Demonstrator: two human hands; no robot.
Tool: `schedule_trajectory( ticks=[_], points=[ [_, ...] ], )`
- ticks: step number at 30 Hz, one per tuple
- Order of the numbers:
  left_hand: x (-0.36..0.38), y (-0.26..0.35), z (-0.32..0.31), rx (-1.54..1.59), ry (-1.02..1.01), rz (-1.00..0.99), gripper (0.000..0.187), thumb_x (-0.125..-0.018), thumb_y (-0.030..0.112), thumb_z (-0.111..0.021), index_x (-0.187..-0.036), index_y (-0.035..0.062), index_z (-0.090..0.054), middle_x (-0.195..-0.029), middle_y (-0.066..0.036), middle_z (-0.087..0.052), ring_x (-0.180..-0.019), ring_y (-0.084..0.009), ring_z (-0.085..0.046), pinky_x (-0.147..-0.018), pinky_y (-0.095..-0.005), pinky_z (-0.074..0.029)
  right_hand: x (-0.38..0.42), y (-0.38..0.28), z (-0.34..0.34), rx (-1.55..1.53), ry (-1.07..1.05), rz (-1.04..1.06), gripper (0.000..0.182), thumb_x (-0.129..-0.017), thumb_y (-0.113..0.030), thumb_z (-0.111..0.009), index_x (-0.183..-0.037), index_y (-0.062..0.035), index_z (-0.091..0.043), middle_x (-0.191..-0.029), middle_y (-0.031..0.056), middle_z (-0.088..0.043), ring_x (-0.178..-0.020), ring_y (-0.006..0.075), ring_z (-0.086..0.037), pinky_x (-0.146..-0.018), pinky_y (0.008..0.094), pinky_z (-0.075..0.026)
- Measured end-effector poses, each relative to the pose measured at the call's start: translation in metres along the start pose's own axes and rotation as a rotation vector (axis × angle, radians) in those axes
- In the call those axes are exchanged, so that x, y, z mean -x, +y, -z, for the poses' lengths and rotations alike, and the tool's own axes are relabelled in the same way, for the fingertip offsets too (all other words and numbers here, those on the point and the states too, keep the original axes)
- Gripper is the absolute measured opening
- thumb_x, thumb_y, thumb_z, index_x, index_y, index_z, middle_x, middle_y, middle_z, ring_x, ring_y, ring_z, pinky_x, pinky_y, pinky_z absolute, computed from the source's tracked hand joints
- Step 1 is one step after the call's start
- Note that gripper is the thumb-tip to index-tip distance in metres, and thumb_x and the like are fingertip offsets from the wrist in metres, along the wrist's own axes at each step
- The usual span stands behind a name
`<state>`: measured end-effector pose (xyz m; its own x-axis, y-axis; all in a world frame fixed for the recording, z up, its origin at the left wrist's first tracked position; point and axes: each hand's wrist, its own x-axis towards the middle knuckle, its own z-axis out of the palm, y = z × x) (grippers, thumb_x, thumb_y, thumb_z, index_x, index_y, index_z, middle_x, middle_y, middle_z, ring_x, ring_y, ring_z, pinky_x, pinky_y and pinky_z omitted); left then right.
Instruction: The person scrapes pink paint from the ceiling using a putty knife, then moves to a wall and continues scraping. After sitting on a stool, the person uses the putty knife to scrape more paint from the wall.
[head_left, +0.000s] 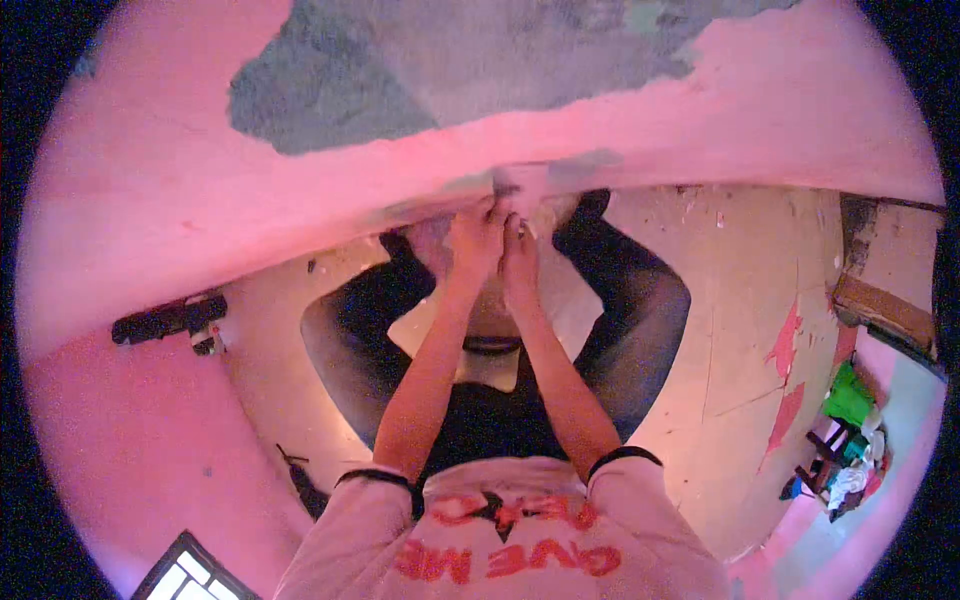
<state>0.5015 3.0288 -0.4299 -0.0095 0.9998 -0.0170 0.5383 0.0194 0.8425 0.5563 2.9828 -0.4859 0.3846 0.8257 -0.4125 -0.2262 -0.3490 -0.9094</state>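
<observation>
My left hand (477, 236) and my right hand (519, 262) are side by side, low against the pink wall (330, 200). Both have their fingers curled in and closed, with the fingertips close together. Right beyond them a small pale square piece (524, 180) with a dark mark on its left side lies against the wall. What the fingers grip is hidden, and I cannot tell whether it joins that piece. A small light spot shows at the right fingertips.
A large grey patch (480, 65) of bare plaster spreads above on the wall. My bent knees (645, 290) stand on both sides over a pale floor (740, 300). A dark long object (170, 320) lies at left; a heap with a green bag (850, 395) is at right.
</observation>
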Motion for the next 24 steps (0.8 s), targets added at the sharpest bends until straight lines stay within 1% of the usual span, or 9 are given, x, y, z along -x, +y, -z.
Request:
schedule_trajectory(
  ticks=[1,3,9,12,16,18,19,21,24],
  points=[
    [0.007,0.003,0.003,-0.028,-0.037,0.0,0.026,-0.082,0.025,-0.055,-0.082,-0.0001,-0.062,-0.071,-0.021,-0.059,-0.064,-0.0347,-0.059,-0.06,-0.0397,-0.045,0.011,0.004,0.003,0.004,-0.001,-0.019,0.056,-0.091,-0.048,-0.034,-0.095,0.0028,-0.056,-0.081,0.0119,-0.059,-0.076,0.0185,-0.055,-0.066,0.031,-0.044],
    [-0.004,0.003,-0.004,-0.018,-0.034,0.036,0.026,-0.082,0.025,-0.055,-0.082,-0.0002,-0.062,-0.07,-0.021,-0.059,-0.064,-0.0348,-0.059,-0.06,-0.0396,-0.045,0.001,-0.002,0.005,0.096,0.024,0.126,0.053,-0.092,-0.042,-0.036,-0.096,0.0059,-0.057,-0.083,0.0242,-0.061,-0.078,0.0353,-0.057,-0.07,0.0417,-0.045],
    [-0.001,-0.024,-0.018,0.022,0.074,-0.025,0.025,-0.082,0.023,-0.056,-0.08,-0.0007,-0.062,-0.068,-0.021,-0.059,-0.063,-0.0346,-0.059,-0.059,-0.0396,-0.045,-0.02,-0.013,0.007,0.297,-0.113,-0.346,0.061,-0.088,-0.053,-0.038,-0.098,0.0042,-0.058,-0.081,0.023,-0.061,-0.077,0.0327,-0.059,-0.069,0.0399,-0.046],
    [0.0,-0.003,-0.006,-0.012,0.066,-0.021,0.024,-0.081,0.023,-0.056,-0.08,-0.0009,-0.061,-0.069,-0.02,-0.059,-0.063,-0.0338,-0.059,-0.059,-0.0392,-0.045,0.003,-0.03,-0.002,0.103,0.059,-0.066,0.06,-0.088,-0.052,-0.039,-0.096,0.0047,-0.058,-0.079,0.0232,-0.061,-0.074,0.0324,-0.059,-0.065,0.0401,-0.046],
    [0.009,-0.029,-0.02,-0.028,0.065,0.013,0.025,-0.082,0.022,-0.056,-0.077,-0.0015,-0.06,-0.068,-0.02,-0.058,-0.061,-0.0325,-0.058,-0.057,-0.0381,-0.045,-0.01,0.019,0.002,0.239,0.023,-0.169,0.053,-0.089,-0.046,-0.043,-0.095,0.0044,-0.058,-0.08,0.0231,-0.061,-0.074,0.0329,-0.059,-0.064,0.0398,-0.046],
    [0.007,-0.012,-0.013,-0.029,0.108,-0.003,0.025,-0.082,0.023,-0.056,-0.079,-0.0012,-0.06,-0.069,-0.02,-0.058,-0.061,-0.0324,-0.058,-0.057,-0.0379,-0.045,-0.023,0.03,-0.004,0.404,0.095,0.052,0.06,-0.089,-0.05,-0.04,-0.083,0.0061,-0.059,-0.07,0.0163,-0.062,-0.065,0.0212,-0.058,-0.058,0.0354,-0.044],
    [0.002,-0.004,-0.009,-0.034,0.141,-0.007,0.024,-0.082,0.023,-0.056,-0.08,-0.0009,-0.061,-0.069,-0.02,-0.059,-0.062,-0.0324,-0.058,-0.058,-0.0377,-0.045,-0.025,0.016,-0.007,0.396,0.093,0.067,0.06,-0.089,-0.05,-0.04,-0.083,0.0061,-0.059,-0.07,0.0163,-0.062,-0.065,0.0212,-0.058,-0.058,0.0354,-0.044],
    [0.002,0.003,0.0,-0.014,0.098,-0.017,0.024,-0.082,0.023,-0.056,-0.082,-0.0006,-0.062,-0.071,-0.021,-0.059,-0.062,-0.0324,-0.059,-0.059,-0.0377,-0.045,0.003,-0.008,-0.006,0.098,0.098,-0.027,0.059,-0.088,-0.05,-0.041,-0.085,0.0065,-0.058,-0.072,0.0189,-0.062,-0.068,0.0263,-0.06,-0.062,0.0375,-0.045],
    [0.004,-0.011,-0.007,-0.022,0.073,0.043,0.025,-0.083,0.024,-0.055,-0.087,0.0003,-0.063,-0.074,-0.021,-0.06,-0.065,-0.0322,-0.06,-0.061,-0.0376,-0.046,-0.007,0.008,-0.004,0.284,-0.014,-0.096,0.046,-0.089,-0.041,-0.045,-0.104,0.0007,-0.056,-0.083,0.0232,-0.061,-0.076,0.0333,-0.06,-0.065,0.0408,-0.046]
  ],
)
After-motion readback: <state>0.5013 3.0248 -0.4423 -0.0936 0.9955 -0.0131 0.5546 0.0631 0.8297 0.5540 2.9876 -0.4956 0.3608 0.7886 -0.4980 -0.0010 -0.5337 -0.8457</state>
